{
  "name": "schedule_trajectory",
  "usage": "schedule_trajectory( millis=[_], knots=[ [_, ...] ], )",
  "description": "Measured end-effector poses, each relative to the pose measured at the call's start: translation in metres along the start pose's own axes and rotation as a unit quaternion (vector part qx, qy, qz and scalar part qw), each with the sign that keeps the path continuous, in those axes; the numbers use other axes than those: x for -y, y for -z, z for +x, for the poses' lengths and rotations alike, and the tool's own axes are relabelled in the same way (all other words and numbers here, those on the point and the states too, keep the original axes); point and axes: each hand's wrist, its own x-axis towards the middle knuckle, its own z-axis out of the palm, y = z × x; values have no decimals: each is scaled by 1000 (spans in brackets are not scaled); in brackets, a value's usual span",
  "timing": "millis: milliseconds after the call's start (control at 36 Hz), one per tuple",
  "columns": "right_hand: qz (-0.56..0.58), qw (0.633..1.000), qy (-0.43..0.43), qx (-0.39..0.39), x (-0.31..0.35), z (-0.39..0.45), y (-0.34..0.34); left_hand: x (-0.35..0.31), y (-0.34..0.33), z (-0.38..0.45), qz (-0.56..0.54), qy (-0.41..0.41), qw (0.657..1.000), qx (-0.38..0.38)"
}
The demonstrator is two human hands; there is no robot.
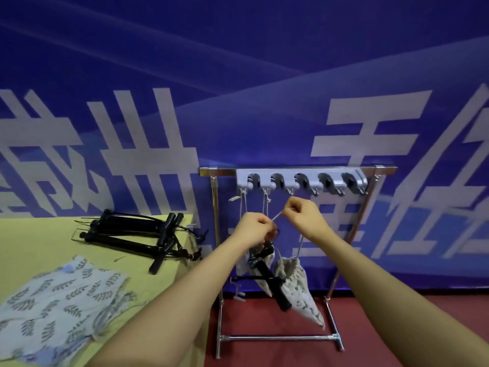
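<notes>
A small metal rack [215, 234] stands on the red floor, with a grey hook rail [301, 181] across its top. Both my hands are raised in front of it, just below the hooks. My left hand [255, 229] grips a black hanger [270, 276] that carries a leaf-print drawstring bag [299, 290], and pinches one end of the bag's white cord [277, 215]. My right hand [304, 213] pinches the other end of that cord, pulled taut between the two hands. Two more cords hang from the leftmost hooks, with another pale bag partly hidden behind the hanger.
A yellow-green table [31, 247] lies to the left. On it rests a pile of black hangers [143, 234] and a stack of leaf-print cloth bags [60, 300]. A blue banner with white characters [238, 102] covers the wall behind the rack.
</notes>
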Motion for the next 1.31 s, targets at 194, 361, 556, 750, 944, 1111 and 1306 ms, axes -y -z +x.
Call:
schedule_trajectory(
  millis=[194, 361, 556, 750, 944, 1111, 1306],
  knots=[
    [11, 1000, -28, -2, -39, 40, 14, 6, -30, 66, 56, -16, 998, 35],
    [-9, 1000, -29, 6, -61, 85, 13, 11, -43, 121, 25, -6, 1000, -1],
    [-48, 996, -33, -61, -87, 124, 4, 9, -61, 175, -17, 34, 998, -40],
    [-90, 992, -72, -50, -107, 143, -2, 21, -76, 207, -55, 94, 991, -80],
    [-119, 989, -89, 13, -121, 142, -10, 41, -78, 221, 21, 81, 995, -50],
    [-153, 983, -103, 20, -116, 133, -12, 34, -71, 206, 99, 47, 994, -8],
    [-130, 986, -98, 35, -100, 104, -20, 35, -53, 175, 67, 46, 996, -33]
  ],
)
